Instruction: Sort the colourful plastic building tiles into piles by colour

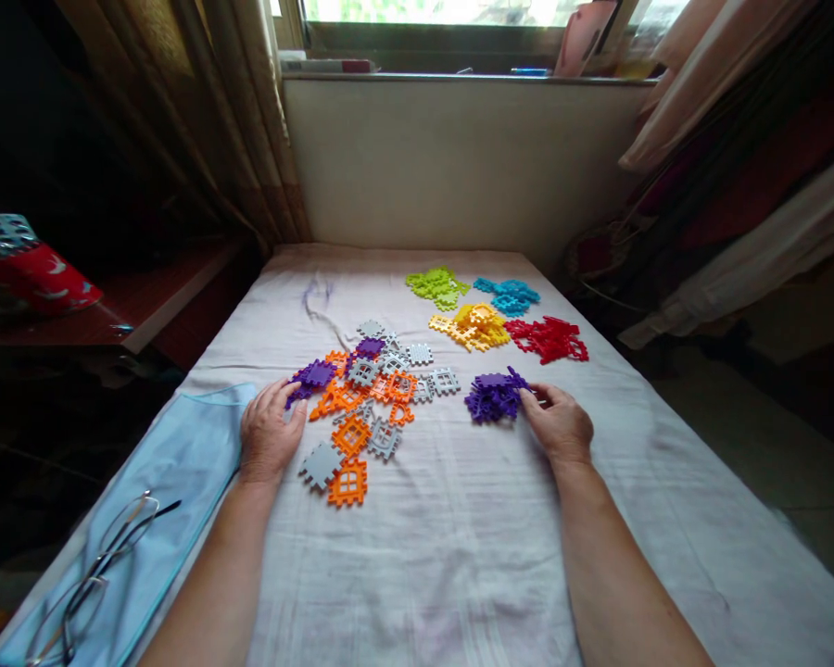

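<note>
My left hand is at the left edge of a mixed heap of notched plastic building pieces. Its fingertips close on a purple building piece there. Orange window-frame pieces and grey pieces make up most of this heap, with another purple piece on top. On the other side, my right hand pinches the right edge of a small pile of purple building pieces, thumb and fingers around a piece that tilts up. The fingertips partly hide what each hand grips.
Sorted piles lie farther back: lime green, blue, yellow and red. Eyeglasses rest on a light-blue cloth at the left edge of the sheet-covered surface. A red container stands on a side table.
</note>
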Action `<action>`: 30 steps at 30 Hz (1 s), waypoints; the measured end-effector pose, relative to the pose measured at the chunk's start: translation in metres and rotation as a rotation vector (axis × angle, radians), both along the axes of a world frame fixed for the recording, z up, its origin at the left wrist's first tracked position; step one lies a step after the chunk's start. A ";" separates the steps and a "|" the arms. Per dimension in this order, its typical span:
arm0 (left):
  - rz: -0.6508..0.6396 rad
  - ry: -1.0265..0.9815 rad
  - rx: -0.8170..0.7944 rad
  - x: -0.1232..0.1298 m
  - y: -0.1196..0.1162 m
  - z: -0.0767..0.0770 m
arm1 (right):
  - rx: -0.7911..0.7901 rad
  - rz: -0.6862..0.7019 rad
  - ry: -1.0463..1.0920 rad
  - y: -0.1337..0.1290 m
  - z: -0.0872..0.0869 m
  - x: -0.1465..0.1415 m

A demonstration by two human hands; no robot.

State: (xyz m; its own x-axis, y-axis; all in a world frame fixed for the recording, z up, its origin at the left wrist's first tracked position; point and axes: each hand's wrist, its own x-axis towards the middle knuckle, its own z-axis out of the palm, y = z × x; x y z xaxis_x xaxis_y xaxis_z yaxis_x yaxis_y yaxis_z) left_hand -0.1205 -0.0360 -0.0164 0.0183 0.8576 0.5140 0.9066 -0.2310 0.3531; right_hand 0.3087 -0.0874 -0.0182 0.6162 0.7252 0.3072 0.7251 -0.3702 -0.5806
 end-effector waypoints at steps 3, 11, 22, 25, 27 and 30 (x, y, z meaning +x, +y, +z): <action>0.045 0.004 -0.009 -0.001 0.001 0.001 | 0.025 -0.009 -0.022 0.001 -0.003 0.000; 0.076 0.098 -0.113 0.028 0.018 0.008 | 0.163 0.003 -0.044 0.002 -0.005 0.001; 0.043 -0.001 0.053 0.034 0.021 0.010 | 0.388 0.129 -0.092 -0.001 0.014 -0.019; -0.157 0.009 0.148 0.055 0.002 0.018 | 0.424 0.193 -0.060 -0.004 0.023 -0.036; -0.331 0.036 0.148 0.074 -0.012 0.021 | 0.399 0.303 0.017 -0.007 0.028 -0.049; -0.509 0.096 0.100 0.101 -0.028 0.022 | 0.291 0.552 0.169 -0.010 0.033 -0.070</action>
